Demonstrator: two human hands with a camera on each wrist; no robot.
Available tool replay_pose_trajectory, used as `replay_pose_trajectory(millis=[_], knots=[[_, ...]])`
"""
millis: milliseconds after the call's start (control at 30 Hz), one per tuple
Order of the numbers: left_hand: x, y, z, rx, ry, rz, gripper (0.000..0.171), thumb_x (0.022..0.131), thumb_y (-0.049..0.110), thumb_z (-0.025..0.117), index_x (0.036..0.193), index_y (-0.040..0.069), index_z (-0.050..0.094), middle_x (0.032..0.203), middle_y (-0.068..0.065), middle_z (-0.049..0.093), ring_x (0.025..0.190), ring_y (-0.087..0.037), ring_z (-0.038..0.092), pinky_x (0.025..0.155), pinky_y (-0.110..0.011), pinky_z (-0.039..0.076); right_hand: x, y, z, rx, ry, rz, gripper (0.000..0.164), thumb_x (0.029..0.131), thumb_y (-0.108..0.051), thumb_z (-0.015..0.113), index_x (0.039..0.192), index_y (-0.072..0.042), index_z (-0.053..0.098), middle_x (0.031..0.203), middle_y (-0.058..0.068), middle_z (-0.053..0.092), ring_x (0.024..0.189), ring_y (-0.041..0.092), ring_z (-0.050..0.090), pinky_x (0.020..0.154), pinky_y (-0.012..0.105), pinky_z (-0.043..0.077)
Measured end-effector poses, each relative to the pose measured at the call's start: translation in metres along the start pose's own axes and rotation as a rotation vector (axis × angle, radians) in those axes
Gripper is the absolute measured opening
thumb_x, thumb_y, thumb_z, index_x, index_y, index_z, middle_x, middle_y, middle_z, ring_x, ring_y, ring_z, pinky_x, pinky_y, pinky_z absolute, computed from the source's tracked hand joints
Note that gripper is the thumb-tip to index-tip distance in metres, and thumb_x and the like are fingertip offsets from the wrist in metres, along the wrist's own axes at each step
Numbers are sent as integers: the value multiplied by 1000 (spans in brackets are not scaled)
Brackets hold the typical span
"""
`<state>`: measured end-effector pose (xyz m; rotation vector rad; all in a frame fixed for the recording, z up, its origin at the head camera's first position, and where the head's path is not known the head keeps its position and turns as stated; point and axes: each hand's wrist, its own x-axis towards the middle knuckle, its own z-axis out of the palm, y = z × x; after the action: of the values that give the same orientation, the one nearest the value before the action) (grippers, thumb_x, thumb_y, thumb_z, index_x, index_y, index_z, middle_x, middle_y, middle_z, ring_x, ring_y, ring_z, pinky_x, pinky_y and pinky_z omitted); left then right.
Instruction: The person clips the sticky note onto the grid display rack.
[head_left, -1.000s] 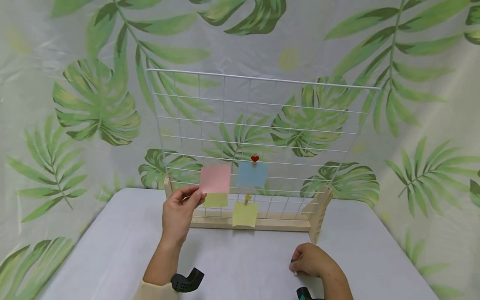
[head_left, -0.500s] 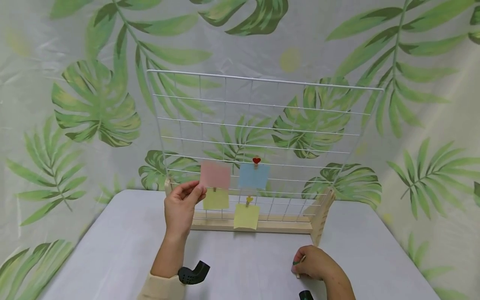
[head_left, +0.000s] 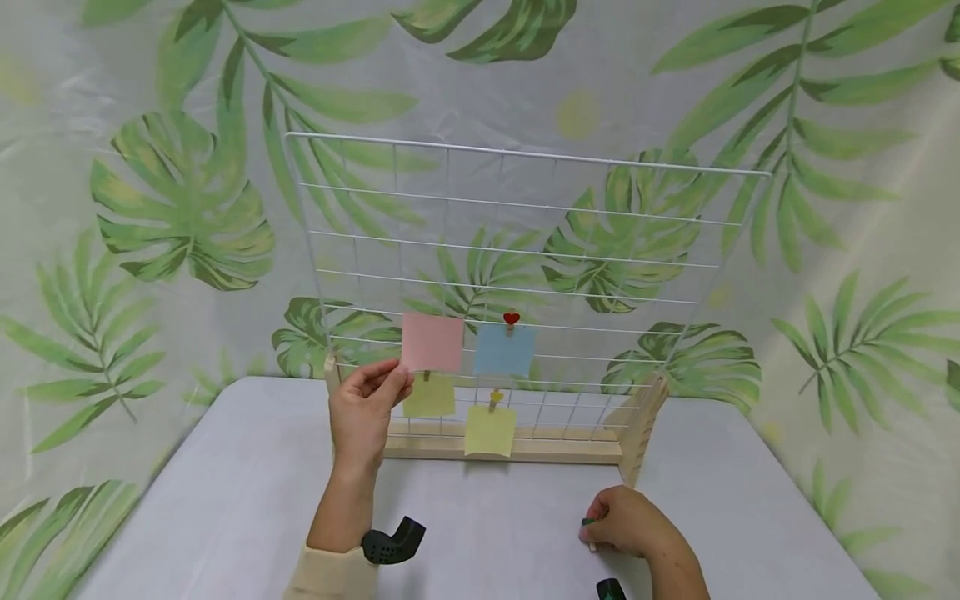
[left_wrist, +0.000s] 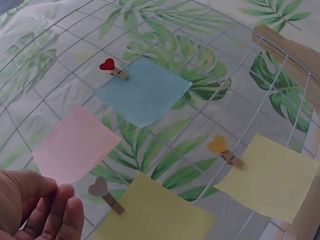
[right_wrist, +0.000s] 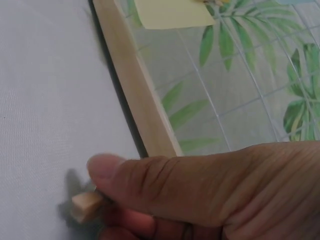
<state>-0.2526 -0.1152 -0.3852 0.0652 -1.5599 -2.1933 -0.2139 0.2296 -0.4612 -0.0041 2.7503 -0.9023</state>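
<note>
My left hand [head_left: 362, 417] pinches a pink paper note [head_left: 432, 342] by its lower left corner, holding it up at the wire grid [head_left: 525, 153]. Whether the note touches the wires, I cannot tell. Right of it, a blue note [head_left: 504, 350] hangs from a clothespin with a red heart [left_wrist: 107, 64]. Below are two yellow notes: one [left_wrist: 155, 215] under a clothespin with a pale heart [left_wrist: 98, 186], the other [head_left: 490, 433] under a yellow-heart clothespin [left_wrist: 218, 144]. Low over the table, my right hand [head_left: 626, 523] pinches a small wooden clothespin [right_wrist: 86, 206] with a green part, mostly hidden by fingers.
The grid stands in a wooden base [head_left: 555, 452] with a side support [head_left: 643, 429] on a white-covered table [head_left: 480, 533]. A leaf-patterned sheet [head_left: 187, 333] hangs behind. Dark devices [head_left: 393, 542] sit at both wrists.
My left hand has raised the pink note slightly, uncovering more of the yellow note and its clothespin below. My right hand stays almost where it was, still gripping its clothespin.
</note>
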Motion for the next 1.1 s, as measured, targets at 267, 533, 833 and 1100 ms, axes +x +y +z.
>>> replay_pose_trajectory(millis=[267,533,833,1100], knots=[[0,-1,0,-17,8,-10,23,92,-1,73,112,-11,68,81,2,74,77,-12,76,77,-26,65,4,-12,-2,-35,91,-43,6,85,-14,80,90,-14,77,81,-3,68,75,14,57,63,30,49],[1,-2,2,-40,-3,-9,24,91,-1,73,113,-12,67,82,1,73,77,-10,76,78,-26,65,-3,-27,-8,7,197,-131,21,96,-15,70,116,-11,76,104,2,76,94,17,70,76,40,61],[2,-3,3,-65,-4,6,23,91,-3,72,111,-14,66,82,0,73,76,-9,76,77,-26,65,-16,-59,-9,118,274,-200,19,91,-13,76,110,-14,77,100,-3,75,89,9,69,71,25,59],[2,-3,3,-51,-1,15,23,91,-2,73,110,-14,67,84,-1,74,77,-10,76,78,-27,65,-23,-101,-15,92,383,-338,18,90,-16,79,108,-18,78,98,-5,78,88,9,73,72,24,61]])
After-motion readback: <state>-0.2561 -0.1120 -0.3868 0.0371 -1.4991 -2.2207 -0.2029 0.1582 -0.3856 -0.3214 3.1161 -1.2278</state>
